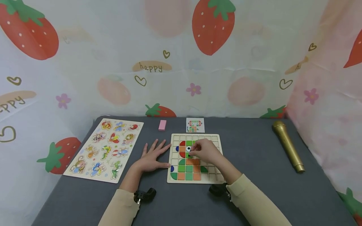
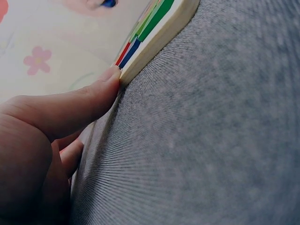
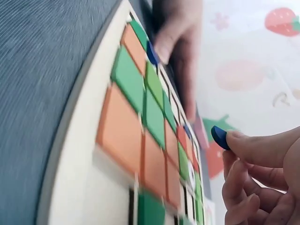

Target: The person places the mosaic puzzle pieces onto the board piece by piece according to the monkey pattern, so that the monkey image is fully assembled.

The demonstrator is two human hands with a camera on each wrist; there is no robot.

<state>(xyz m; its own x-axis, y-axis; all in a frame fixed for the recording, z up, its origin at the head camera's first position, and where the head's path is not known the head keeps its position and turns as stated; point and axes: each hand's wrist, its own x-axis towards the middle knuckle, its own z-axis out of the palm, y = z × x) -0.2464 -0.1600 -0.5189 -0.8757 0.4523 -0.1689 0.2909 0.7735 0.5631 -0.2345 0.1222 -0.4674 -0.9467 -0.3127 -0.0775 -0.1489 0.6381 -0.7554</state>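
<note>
A square wooden grid board lies on the table, partly filled with green, orange, red and blue tiles. My right hand is above its upper middle and hides some cells. Between thumb and finger it pinches a small blue tile with a rounded edge, held clear of the board in the right wrist view. My left hand rests spread on the table at the board's left side. Its thumb touches the board's edge. A dark blue rounded tile sits at the board's left edge, near that thumb.
Behind the board lies a pattern card, with a pink block to its left. A board of cartoon insects and animals is at the left. A gold microphone-shaped object lies at the right. Strawberry-print cloth hangs behind the table.
</note>
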